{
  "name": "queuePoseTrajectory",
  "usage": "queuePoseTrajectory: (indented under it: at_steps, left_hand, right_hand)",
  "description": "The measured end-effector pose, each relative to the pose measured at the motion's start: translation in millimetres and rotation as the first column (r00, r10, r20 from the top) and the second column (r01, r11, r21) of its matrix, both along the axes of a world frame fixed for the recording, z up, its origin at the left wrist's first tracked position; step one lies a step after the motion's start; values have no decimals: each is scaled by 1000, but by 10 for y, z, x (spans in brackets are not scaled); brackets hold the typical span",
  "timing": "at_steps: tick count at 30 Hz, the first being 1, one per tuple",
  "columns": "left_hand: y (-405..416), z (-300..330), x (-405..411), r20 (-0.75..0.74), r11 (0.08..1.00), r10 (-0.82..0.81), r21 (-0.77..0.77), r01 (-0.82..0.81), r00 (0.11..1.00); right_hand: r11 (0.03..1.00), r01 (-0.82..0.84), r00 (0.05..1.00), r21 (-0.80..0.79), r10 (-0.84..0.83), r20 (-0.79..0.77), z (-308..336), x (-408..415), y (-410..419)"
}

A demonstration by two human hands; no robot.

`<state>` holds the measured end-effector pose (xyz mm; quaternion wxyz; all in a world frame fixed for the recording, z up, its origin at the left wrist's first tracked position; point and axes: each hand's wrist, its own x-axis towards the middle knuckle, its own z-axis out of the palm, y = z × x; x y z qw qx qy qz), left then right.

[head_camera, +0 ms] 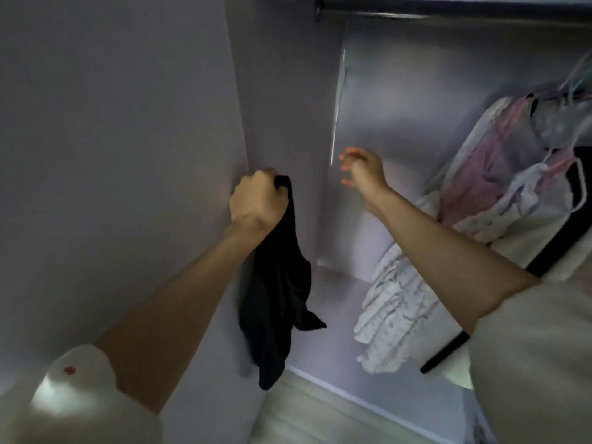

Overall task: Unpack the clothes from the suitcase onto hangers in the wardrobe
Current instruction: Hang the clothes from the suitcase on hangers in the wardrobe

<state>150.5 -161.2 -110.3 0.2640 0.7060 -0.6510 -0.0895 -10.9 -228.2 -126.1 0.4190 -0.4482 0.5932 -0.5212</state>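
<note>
Left hand point(256, 200) fisted on a black garment point(278, 283); right hand point(360, 169) loosely spread, holding nothing.

The garment hangs bunched below the left hand, long axis vertical, loose end towards the wardrobe floor point(333, 334), left of the right hand. Risk: no hanger is in either hand; the hung clothes point(499, 187) and rail point(448, 11) lie beyond the right hand, so a one-handed reach could let the bunched cloth slip.

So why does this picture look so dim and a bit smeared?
Head view: the wardrobe interior is dimly lit, the right hand is motion-blurred, the wide lens bends the rail, and the black garment in the left hand shows little detail.
</note>
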Motion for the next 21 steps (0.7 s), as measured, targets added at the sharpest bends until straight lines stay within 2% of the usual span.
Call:
queuePoseTrajectory:
  at_steps: [1, 3, 6, 9, 13, 16, 20, 21]
  left_hand:
    - [-61, -20, -23, 35, 1000, 6, -5, -6, 999]
    - [-112, -46, -54, 102, 1000, 12, -20, -10, 995]
    - [-158, -77, -72, 116, 1000, 17, -8, -17, 993]
    - [-205, -84, -74, 128, 1000, 12, 4, -12, 992]
    - [-238, -69, -81, 71, 1000, 11, -7, -10, 997]
    - [-237, -67, -90, 52, 1000, 12, 1, -12, 999]
    - [-240, -92, -102, 63, 997, 43, 53, -47, 997]
    - [-235, -90, -99, 23, 996, 54, 76, -55, 998]
  right_hand:
    - [1000, -5, 998, -16, 5, 57, 61, 53, -168]
    - [999, -46, 997, -19, 47, 63, 145, 145, -404]
    - [989, -139, 989, 57, 142, -51, 156, 272, -660]
    - [989, -132, 981, 73, 141, -130, 77, 354, -848]
    - [989, -149, 975, 24, 151, -164, 51, 363, -874]
    - [994, -105, 987, -40, 99, -123, 74, 267, -833]
    - [991, -86, 990, -106, 73, -117, 108, 63, -660]
    - [990, -92, 990, -103, 79, -120, 102, 17, -568]
